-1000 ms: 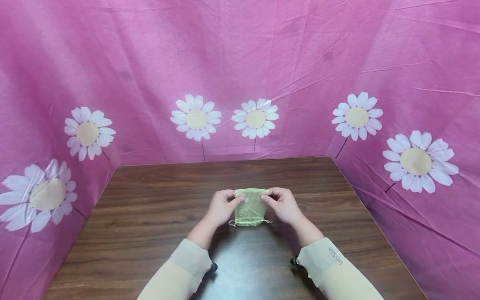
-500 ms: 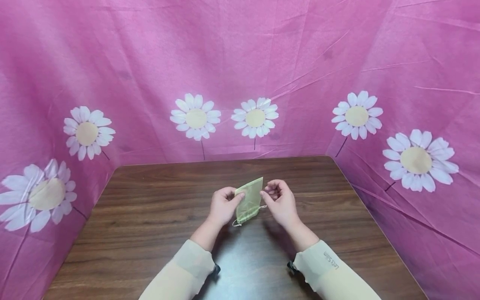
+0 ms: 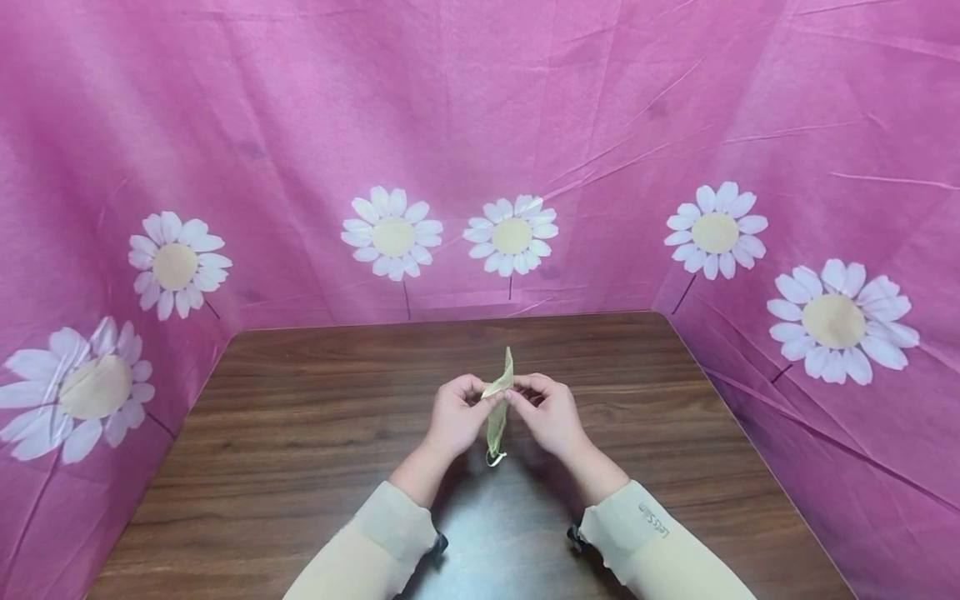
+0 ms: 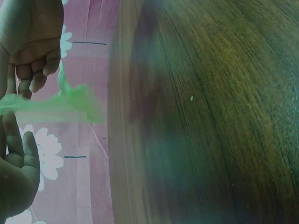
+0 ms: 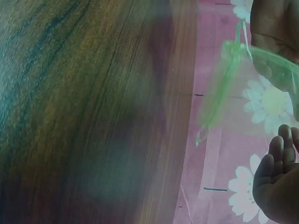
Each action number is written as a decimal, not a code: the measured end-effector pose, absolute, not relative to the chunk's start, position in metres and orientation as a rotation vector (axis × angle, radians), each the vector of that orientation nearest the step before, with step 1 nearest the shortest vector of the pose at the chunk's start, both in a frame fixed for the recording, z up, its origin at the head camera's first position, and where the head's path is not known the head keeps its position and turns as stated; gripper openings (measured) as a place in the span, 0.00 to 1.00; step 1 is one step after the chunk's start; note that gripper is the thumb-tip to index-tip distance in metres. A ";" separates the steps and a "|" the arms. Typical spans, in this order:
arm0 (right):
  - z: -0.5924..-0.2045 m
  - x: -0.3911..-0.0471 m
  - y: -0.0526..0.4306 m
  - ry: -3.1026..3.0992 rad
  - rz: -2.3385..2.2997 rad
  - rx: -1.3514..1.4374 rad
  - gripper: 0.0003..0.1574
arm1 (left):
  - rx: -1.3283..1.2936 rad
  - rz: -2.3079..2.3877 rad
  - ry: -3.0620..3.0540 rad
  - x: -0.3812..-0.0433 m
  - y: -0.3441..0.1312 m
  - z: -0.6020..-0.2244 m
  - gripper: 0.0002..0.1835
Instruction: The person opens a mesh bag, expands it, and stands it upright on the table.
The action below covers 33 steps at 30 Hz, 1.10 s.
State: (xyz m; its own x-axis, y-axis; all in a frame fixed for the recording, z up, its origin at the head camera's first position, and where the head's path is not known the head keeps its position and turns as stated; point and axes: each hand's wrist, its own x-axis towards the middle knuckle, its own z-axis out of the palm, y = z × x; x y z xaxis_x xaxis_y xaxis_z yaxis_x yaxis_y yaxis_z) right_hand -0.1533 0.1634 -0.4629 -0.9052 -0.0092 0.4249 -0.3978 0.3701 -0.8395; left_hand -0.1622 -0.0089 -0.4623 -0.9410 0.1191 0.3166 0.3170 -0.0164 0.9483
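Starting at the far left, the pink cloth (image 3: 300, 125) carries a big white daisy (image 3: 96, 387) down beside the brown desk (image 3: 315, 417). Moving in, the left sleeve (image 3: 378, 533) angles up from the near edge, and there's the left hand (image 3: 456, 417), thumb and fingers pinching the sheer green bag (image 3: 497, 429). Front and centre, that bag is up over the middle of the desk, turned nearly edge-on to the head camera, its upper end rising above the thumbs and its pale drawstring (image 3: 493, 460) dangling at the near end. So thin, this fabric: the right wrist view shows a daisy straight through it! And just right of it, the right hand (image 3: 549, 417) pinches from its own side, the two thumbs almost meeting on the cloth. Both hands are on the bag, then, close together; whether the tips touch, I can't tell. Farther right comes the right sleeve (image 3: 652, 533) with its small dark lettering.

The step looks like careful two-handed handling. To do it well, I'd say light fingertips, since cloth this fine should crease and slip easily; one pinch firm whenever the other loosens; the layers kept even; and that loose drawstring clear of the fingers, where it could snag.
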 end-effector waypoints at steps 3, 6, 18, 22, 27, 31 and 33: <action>-0.455 -0.149 0.161 -2.288 1.558 0.379 0.07 | -0.471 -2.083 -2.106 -0.162 -0.008 -0.462 0.07; -0.444 -0.142 0.156 -2.293 1.560 0.391 0.06 | -0.488 -2.056 -2.120 -0.162 -0.008 -0.463 0.08; -0.459 -0.150 0.160 -2.205 1.582 0.363 0.03 | -0.494 -2.260 -2.061 -0.162 -0.013 -0.463 0.12; -0.461 -0.152 0.163 -2.193 1.643 0.378 0.03 | -0.456 -2.288 -2.061 -0.164 -0.010 -0.464 0.10; -0.459 -0.152 0.163 -2.199 1.702 0.400 0.08 | -0.508 -2.085 -2.139 -0.163 -0.006 -0.463 0.04; -0.457 -0.151 0.161 -2.206 1.712 0.381 0.06 | -0.519 -1.964 -2.163 -0.163 -0.004 -0.461 0.03; -0.457 -0.150 0.161 -2.208 1.719 0.361 0.05 | -0.529 -1.946 -2.163 -0.164 -0.003 -0.460 0.04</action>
